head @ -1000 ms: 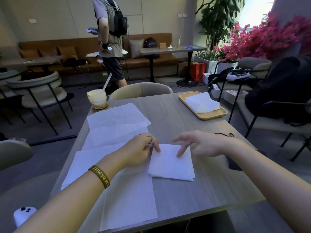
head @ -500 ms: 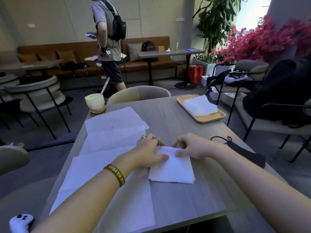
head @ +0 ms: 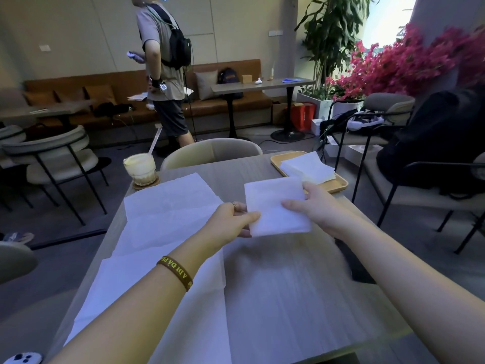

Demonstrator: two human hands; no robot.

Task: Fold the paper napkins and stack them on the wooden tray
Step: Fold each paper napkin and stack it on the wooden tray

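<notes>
White napkin (head: 277,206) is pinched by both hands (head: 231,219) (head: 319,206); the tray (head: 338,183) sits far right, nearer the right hand.

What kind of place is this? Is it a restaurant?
Probably a café or lounge. A long brown leather bench lines the wall behind small pedestal tables, and a creamy iced drink in a glass with a straw stands on a coaster.

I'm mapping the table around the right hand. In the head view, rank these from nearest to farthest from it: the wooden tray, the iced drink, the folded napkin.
1. Folded napkin: gripped by the right hand, shared with the left hand.
2. Wooden tray: just beyond the hand, at the table's far right.
3. Iced drink: far left corner, across the table.
</notes>
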